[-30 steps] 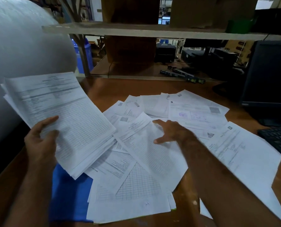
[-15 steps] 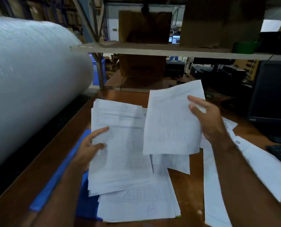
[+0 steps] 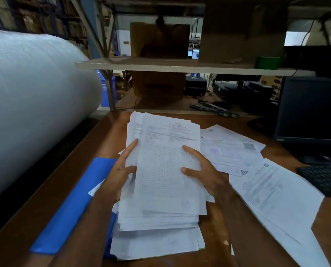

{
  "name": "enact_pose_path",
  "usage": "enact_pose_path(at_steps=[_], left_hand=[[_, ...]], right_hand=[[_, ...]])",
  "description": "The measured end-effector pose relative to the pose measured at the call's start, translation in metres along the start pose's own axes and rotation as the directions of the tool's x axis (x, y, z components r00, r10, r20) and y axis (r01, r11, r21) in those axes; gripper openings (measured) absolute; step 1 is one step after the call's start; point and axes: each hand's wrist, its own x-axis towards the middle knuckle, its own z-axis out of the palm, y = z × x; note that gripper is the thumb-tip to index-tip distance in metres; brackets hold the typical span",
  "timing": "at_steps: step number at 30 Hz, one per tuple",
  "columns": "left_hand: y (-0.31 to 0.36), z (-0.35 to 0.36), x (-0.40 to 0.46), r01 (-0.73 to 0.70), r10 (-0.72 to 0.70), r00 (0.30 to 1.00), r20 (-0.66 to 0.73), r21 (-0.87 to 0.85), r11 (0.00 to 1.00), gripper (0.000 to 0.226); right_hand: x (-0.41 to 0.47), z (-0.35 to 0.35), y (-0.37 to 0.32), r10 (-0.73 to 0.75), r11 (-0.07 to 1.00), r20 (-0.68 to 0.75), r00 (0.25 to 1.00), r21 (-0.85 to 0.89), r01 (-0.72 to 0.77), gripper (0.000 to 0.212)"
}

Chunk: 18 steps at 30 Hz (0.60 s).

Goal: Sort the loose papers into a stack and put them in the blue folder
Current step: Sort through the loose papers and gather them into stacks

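A thick stack of printed papers (image 3: 164, 170) is held between both hands above the brown table (image 3: 110, 132). My left hand (image 3: 120, 174) grips its left edge, thumb on top. My right hand (image 3: 203, 172) lies on the top sheet at the right edge, fingers spread over the paper. The blue folder (image 3: 74, 205) lies flat on the table at the left, partly under my left forearm and the papers. More loose papers (image 3: 257, 178) lie spread on the table to the right, and a few sheets (image 3: 157, 245) lie under the held stack.
A large white roll of wrap (image 3: 29, 105) fills the left side. A black monitor (image 3: 311, 108) and keyboard (image 3: 322, 178) stand at the right. A shelf board (image 3: 180, 66) with cardboard boxes crosses behind the table.
My right hand has laid the sheet it held onto the stack in my left hand. Both hands now hold the stack together, nearer the table's middle.
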Motion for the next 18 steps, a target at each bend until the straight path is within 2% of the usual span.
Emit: enact_pose_path(at_steps=[2, 3, 4, 7, 9, 13, 16, 18], left_hand=[[0.003, 0.003, 0.001, 0.043, -0.044, 0.999, -0.008, -0.06, 0.997, 0.041], [0.004, 0.004, 0.001, 0.048, -0.048, 0.999, 0.005, -0.064, 0.997, 0.042], [0.005, 0.005, 0.001, 0.028, -0.026, 0.999, 0.047, -0.04, 0.999, 0.052], [0.008, -0.003, 0.002, -0.014, 0.006, 0.989, 0.151, 0.054, 0.998, 0.052], [0.004, -0.018, 0.005, -0.028, 0.013, 0.987, 0.16, 0.093, 0.995, 0.055], [0.005, -0.066, 0.009, -0.055, 0.057, 0.998, -0.034, 0.047, 0.997, 0.054], [0.012, -0.097, 0.006, -0.065, 0.061, 0.988, -0.141, -0.022, 0.998, 0.055], [0.01, -0.105, 0.005, -0.065, 0.061, 0.98, -0.188, -0.01, 0.998, 0.055]], right_hand=[[-0.004, 0.004, -0.001, -0.015, 0.992, 0.048, 0.999, 0.128, 0.009, 0.061], [-0.004, 0.007, -0.001, -0.03, 0.993, 0.047, 0.998, 0.113, 0.025, 0.059], [-0.002, 0.011, -0.001, -0.042, 0.996, 0.032, 0.999, 0.074, 0.04, 0.057], [0.006, 0.025, 0.0, -0.079, 0.991, -0.032, 0.996, -0.112, 0.075, 0.055], [0.016, 0.034, 0.003, -0.136, 0.96, -0.038, 0.99, -0.253, 0.122, 0.055], [0.031, 0.034, -0.005, -0.081, 0.913, -0.052, 0.995, -0.403, 0.053, 0.059], [0.039, 0.006, 0.009, -0.019, 0.721, -0.052, 0.998, -0.693, -0.023, 0.058], [0.039, -0.019, 0.02, 0.03, 0.558, -0.195, 0.98, -0.811, -0.178, 0.059]])
